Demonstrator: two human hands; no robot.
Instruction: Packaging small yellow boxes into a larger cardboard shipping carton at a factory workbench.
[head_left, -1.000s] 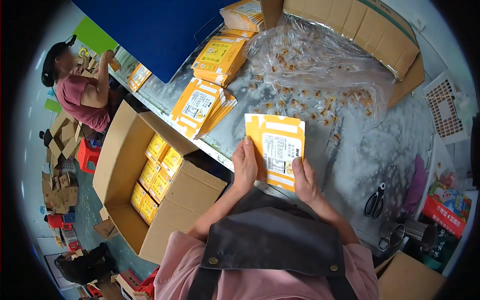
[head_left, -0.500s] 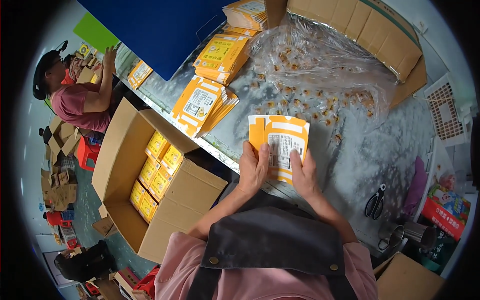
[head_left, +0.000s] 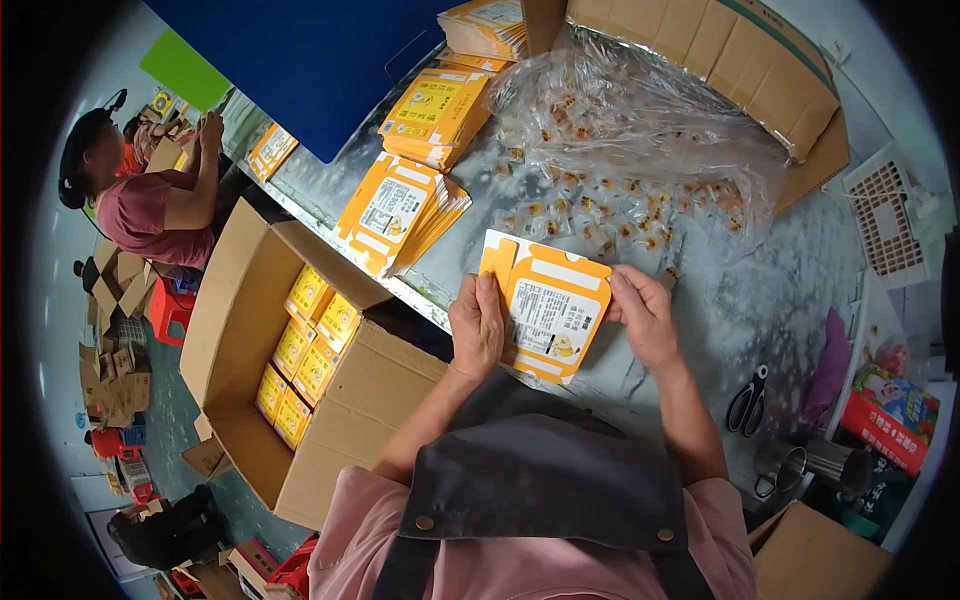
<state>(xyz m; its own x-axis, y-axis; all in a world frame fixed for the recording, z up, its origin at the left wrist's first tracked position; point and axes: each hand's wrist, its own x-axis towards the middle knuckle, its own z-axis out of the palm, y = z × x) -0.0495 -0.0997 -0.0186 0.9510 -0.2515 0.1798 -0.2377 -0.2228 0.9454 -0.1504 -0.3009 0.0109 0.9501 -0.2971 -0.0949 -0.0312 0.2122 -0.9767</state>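
Observation:
Between my two hands I hold a flat, folded yellow-and-white carton [head_left: 552,315] over the table's near edge, slightly tilted. My left hand [head_left: 478,325] grips its left edge, thumb on top. At the upper right corner my right hand [head_left: 645,312] pinches it between thumb and fingers. Left of it on the table lies a fanned stack of flat cartons [head_left: 395,212], with another stack [head_left: 437,112] behind. Small clear-wrapped pieces [head_left: 640,225] lie scattered beyond my hands, partly beneath a crumpled clear plastic bag [head_left: 640,120].
An open cardboard box [head_left: 340,430] at my left holds several yellow packed boxes [head_left: 310,365]. Scissors [head_left: 747,400] and metal cups [head_left: 838,465] are at the right, near a white plastic basket [head_left: 885,225]. A blue board [head_left: 300,60] stands at the back. A co-worker [head_left: 155,210] works far left.
The carton has turned clockwise. My right hand has moved from its face to its upper right corner, and my left hand has shifted slightly left.

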